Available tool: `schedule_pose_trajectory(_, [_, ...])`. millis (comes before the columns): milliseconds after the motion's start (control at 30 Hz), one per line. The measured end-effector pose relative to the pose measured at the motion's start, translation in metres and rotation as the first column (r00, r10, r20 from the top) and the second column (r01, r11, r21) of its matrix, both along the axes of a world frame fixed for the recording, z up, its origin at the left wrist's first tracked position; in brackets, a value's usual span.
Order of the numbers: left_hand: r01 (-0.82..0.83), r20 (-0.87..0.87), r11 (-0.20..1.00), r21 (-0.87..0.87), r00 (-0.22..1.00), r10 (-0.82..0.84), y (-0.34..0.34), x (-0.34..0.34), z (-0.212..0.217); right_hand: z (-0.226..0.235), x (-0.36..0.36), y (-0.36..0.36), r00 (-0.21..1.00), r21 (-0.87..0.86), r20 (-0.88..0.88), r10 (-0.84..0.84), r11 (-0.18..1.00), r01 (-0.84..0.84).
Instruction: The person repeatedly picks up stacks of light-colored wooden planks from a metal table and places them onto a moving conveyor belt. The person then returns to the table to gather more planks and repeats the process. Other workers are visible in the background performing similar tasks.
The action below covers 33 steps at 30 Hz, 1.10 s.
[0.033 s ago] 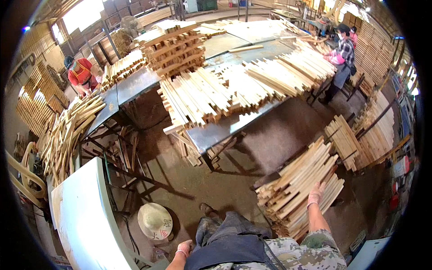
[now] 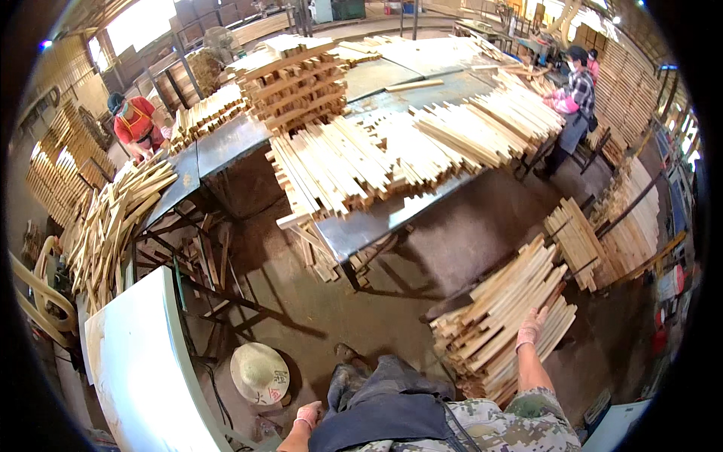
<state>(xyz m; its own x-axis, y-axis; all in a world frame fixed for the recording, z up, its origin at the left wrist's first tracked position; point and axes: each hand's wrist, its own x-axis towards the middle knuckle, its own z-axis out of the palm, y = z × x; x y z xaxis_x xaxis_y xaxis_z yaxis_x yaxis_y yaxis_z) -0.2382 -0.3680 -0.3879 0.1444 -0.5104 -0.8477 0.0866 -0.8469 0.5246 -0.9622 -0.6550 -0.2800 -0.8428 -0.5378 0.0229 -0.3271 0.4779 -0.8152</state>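
At the right, a stack of pale wooden strips (image 2: 489, 309) stands at about thigh height, its strips lying roughly side by side. My right hand (image 2: 531, 328), in a light pinkish glove, lies on the top of this stack with its fingers stretched out along the wood. My left hand (image 2: 307, 414), gloved alike, hangs low beside my dark apron (image 2: 380, 422). Its fingers are turned in against the apron and too small to make out. Close to it on the floor sits a pale, round, hat-like dome (image 2: 260, 373) with markings.
Ahead, a metal-topped table (image 2: 361, 226) carries rows of wooden strips and a tall crisscross stack (image 2: 294, 87). A white-topped surface (image 2: 143, 354) flanks my left. One person (image 2: 139, 124) works at the far left, another (image 2: 576, 98) at the table's right end. More boards (image 2: 576, 241) stand at right.
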Motion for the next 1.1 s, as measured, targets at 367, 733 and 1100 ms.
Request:
schedule_pose_trajectory(367, [0.332, 0.484, 0.899, -0.287, 0.86, -0.164, -0.274, 0.125, 0.018, 0.081, 0.254, -0.229, 0.827, -0.085, 0.359, 0.432, 0.898, -0.432])
schedule_pose_trajectory(733, [0.326, 0.701, 0.884, -0.336, 0.713, 0.004, -0.572, 0.127, 0.149, 0.085, 0.415, -0.558, 0.541, 0.149, 0.176, 0.822, 0.521, -0.84])
schedule_pose_trajectory(1100, [0.267, 0.829, 0.963, -0.028, 0.545, -0.127, -0.828, 0.116, 0.131, 0.08, 0.485, -0.785, 0.446, 0.36, 0.228, 0.866, 0.351, -0.865])
